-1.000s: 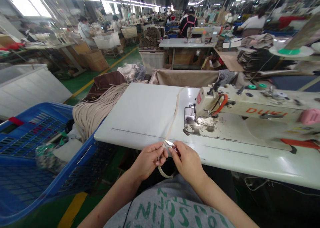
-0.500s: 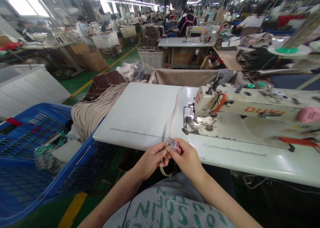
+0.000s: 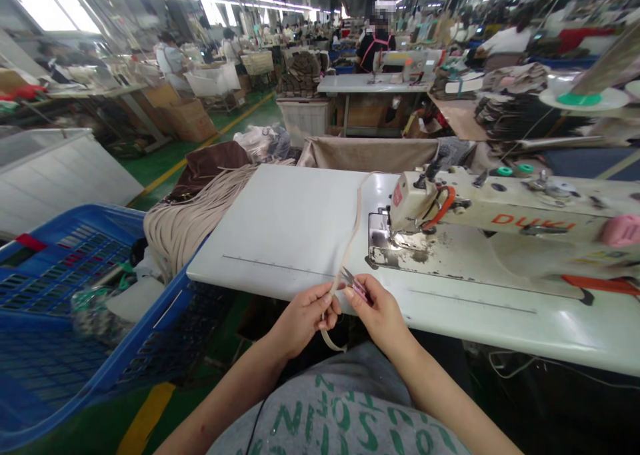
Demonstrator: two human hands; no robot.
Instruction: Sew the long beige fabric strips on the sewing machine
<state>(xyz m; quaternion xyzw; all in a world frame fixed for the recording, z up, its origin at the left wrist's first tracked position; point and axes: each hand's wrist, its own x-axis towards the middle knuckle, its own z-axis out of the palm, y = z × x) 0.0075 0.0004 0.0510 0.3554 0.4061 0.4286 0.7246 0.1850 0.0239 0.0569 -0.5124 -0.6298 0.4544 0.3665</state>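
Pinched in my left hand (image 3: 313, 310) is a narrow beige fabric strip (image 3: 356, 225). Its long part runs away over the white sewing table (image 3: 285, 215), and a short end loops below my fingers over my lap. My right hand (image 3: 377, 306) is closed round small pink-handled thread snips (image 3: 358, 287). Their blades point up and to the left, beside the strip just above my left fingertips; whether they touch it I cannot tell. Both hands are at the table's front edge, left of the sewing machine (image 3: 480, 208).
At the left stands a blue plastic basket (image 3: 100, 375) with bags in it. A bundle of beige strips (image 3: 173, 232) hangs over its far corner by the table. Behind the table is a fabric-lined bin (image 3: 370, 152). A co-worker (image 3: 375, 48) is at a farther machine.
My right hand with the snips has shifted slightly right, away from my left fingers. The blades now show more openly beside the strip. My left hand keeps its pinch.
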